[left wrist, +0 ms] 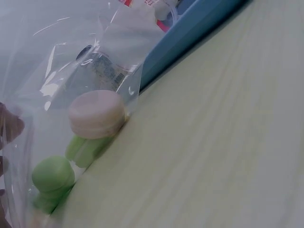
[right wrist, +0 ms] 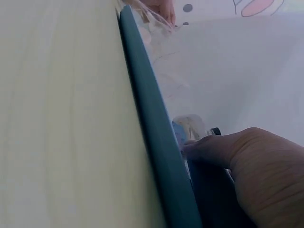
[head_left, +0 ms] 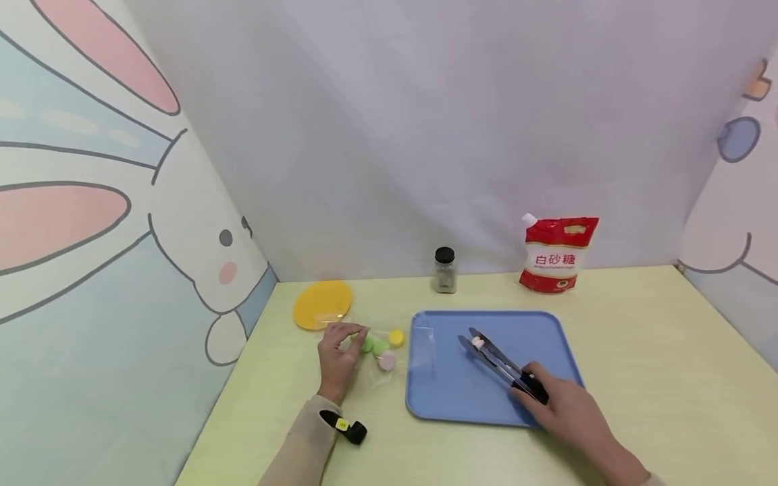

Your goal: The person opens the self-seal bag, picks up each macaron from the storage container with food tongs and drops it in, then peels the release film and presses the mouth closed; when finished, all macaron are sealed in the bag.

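Observation:
My left hand (head_left: pixel 339 358) pinches the edge of a clear plastic bag (left wrist: pixel 61 57) lying on the table left of the blue tray (head_left: pixel 450 398). Inside the bag are green macaron-like pieces (left wrist: pixel 53 175) and a pale pink one (left wrist: pixel 97 111). A yellow round piece (head_left: pixel 396 338) shows by them in the head view. My right hand (head_left: pixel 565 412) grips the black handle of metal tongs (head_left: pixel 501 364) above the tray. Between the tongs' tips is a small whitish-pink piece (head_left: pixel 478 342), too small to identify. The right wrist view shows mainly my thumb and the tray's side.
A yellow round plate (head_left: pixel 322 305) lies at the back left. Behind the tray stands a small glass jar (head_left: pixel 446 278) with a black lid. A red and white sugar pouch (head_left: pixel 559 255) with a white cap stands at the back right. Walls enclose the table's back and sides.

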The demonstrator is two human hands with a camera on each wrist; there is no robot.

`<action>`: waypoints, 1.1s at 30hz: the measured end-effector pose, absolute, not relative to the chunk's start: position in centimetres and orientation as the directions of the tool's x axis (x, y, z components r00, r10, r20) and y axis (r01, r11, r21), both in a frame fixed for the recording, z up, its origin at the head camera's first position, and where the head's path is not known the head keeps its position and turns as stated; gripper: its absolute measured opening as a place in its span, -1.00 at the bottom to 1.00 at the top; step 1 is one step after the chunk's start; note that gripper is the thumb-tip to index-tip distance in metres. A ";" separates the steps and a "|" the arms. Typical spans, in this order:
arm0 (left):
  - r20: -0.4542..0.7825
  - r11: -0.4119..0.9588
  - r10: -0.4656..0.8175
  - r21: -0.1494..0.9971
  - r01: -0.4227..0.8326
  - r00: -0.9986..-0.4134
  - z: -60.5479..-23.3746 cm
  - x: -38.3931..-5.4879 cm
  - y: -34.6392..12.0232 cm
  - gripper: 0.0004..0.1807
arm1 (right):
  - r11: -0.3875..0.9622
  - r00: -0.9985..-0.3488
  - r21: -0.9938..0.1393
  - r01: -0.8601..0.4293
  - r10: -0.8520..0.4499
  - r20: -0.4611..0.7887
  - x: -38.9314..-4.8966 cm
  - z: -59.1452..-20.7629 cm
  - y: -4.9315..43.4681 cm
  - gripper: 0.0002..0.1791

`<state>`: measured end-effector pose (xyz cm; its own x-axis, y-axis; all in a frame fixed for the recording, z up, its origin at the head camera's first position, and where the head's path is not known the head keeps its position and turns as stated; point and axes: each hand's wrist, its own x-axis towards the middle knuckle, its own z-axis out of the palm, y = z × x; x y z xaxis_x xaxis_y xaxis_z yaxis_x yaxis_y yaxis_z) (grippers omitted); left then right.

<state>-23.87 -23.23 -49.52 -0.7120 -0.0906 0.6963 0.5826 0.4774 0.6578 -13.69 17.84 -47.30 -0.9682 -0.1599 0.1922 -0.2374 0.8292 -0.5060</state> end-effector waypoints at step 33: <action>0.737 0.500 -0.089 0.615 0.610 -0.670 -49.2 -24.0 -22.9 -0.91 | 0.766 -0.922 -0.525 -0.372 -0.240 0.303 -14.1 -45.5 15.5 -0.67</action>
<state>-23.96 -22.94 -49.18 -0.6703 -0.0891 0.7367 0.6097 0.4999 0.6152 -14.05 15.52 -45.50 -0.9221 -0.2405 0.3030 -0.3721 0.7656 -0.5247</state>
